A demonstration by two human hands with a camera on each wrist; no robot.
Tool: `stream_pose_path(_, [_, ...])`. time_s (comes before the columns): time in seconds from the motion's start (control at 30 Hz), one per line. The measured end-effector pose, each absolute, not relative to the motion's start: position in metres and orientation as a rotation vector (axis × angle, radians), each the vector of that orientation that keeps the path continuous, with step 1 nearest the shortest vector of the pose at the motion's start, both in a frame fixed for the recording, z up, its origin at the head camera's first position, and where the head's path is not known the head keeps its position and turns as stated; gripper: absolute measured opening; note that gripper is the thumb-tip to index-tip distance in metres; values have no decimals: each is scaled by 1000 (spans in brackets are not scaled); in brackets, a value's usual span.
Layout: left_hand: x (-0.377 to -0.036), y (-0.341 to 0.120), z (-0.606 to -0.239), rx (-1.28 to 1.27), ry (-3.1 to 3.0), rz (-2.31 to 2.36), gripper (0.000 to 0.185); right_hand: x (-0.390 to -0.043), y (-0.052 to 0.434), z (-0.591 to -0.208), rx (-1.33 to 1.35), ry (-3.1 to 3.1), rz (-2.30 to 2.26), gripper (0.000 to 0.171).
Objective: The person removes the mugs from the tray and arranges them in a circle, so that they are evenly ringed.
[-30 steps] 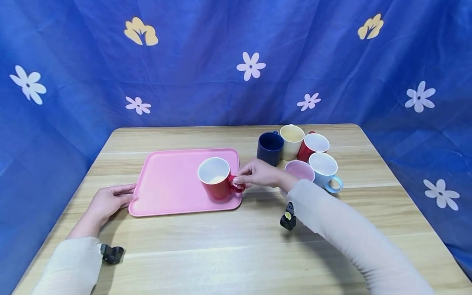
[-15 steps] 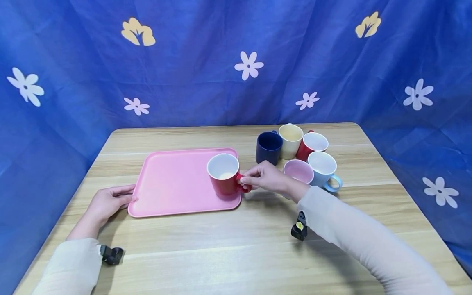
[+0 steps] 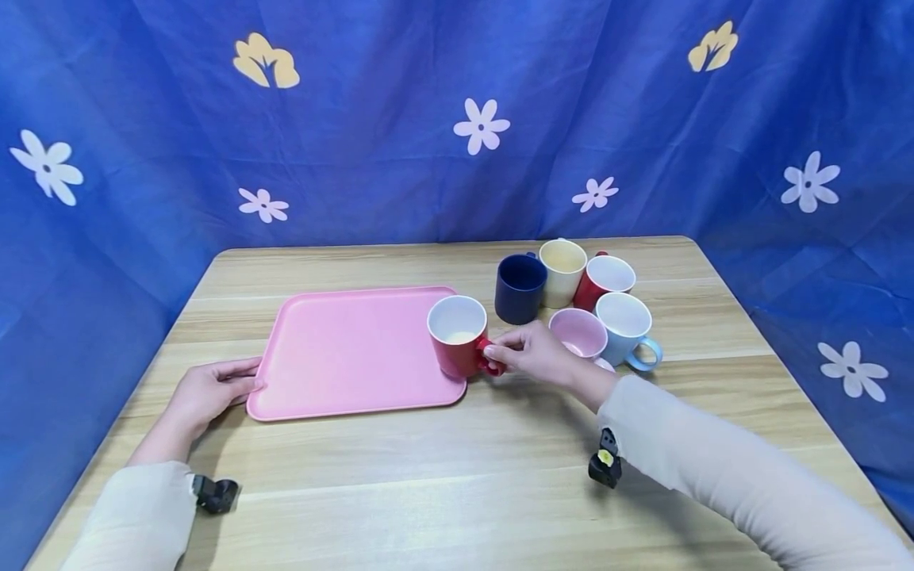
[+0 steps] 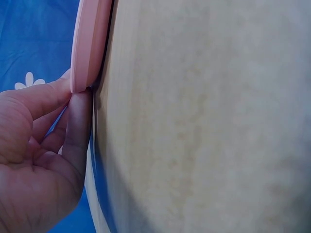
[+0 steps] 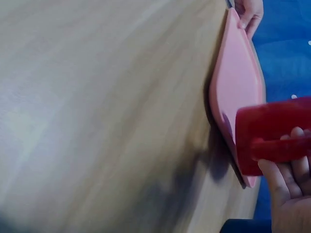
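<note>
By its handle, my right hand [image 3: 539, 357] holds a red mug [image 3: 457, 349] with a white inside. The mug is upright over the right edge of a pink tray [image 3: 343, 357]; its red side [image 5: 248, 131] and handle fill the right part of the right wrist view. At the tray's left end my left hand [image 3: 207, 396] pinches the rim. In the left wrist view the thumb of my left hand [image 4: 34, 145] lies on the outer side of the tray corner [image 4: 87, 58], and a finger goes beneath it.
Right of the tray stand a dark blue mug [image 3: 520, 293], a cream mug [image 3: 563, 277], a second red mug [image 3: 589, 293], a light blue mug [image 3: 620, 341] and a pink mug [image 3: 578, 333], close together. A blue flowered curtain [image 3: 385, 159] hangs behind the wooden table [image 3: 400, 492].
My right hand has carried the red mug rightward, from over the tray's right part to its right edge. The left hand stays at the tray's left rim.
</note>
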State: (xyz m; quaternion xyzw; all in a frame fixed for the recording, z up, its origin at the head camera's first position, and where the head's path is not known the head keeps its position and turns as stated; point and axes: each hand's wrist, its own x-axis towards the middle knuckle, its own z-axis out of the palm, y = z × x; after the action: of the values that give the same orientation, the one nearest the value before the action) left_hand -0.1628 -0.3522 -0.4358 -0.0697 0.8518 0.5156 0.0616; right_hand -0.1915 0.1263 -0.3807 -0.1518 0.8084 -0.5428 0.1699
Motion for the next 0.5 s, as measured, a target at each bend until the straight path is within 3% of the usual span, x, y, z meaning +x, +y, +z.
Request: stream_pose_path(0.5, [-164, -351, -435, -213, 2598, 1514, 62, -169, 127, -392, -201, 2414, -1593, 22])
